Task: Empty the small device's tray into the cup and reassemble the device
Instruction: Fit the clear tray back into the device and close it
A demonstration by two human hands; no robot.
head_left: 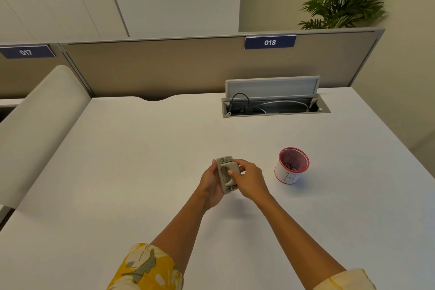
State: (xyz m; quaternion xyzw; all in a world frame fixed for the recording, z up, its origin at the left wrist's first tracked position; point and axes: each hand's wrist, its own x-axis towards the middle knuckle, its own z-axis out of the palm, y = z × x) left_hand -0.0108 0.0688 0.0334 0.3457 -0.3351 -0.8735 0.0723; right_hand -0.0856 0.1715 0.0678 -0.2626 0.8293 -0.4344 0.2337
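A small beige device [226, 174], shaped like a hole punch, is held above the white desk [141, 160] in both hands. My left hand [210, 185] cradles it from below and behind. My right hand [249, 180] grips its right side, thumb on the handle face. To the right stands a white paper cup [291, 167] with a red rim, a pink inside and a hand-drawn "B" on its wall; small bits lie at its bottom. The device's tray is not visible as a separate part.
An open cable hatch [275, 106] with its lid raised and cords inside sits at the desk's back right. A beige partition [188, 66] with labels 017 and 018 borders the back. A padded chair back [40, 125] stands at the left. A plant [346, 0] rises behind the partition.
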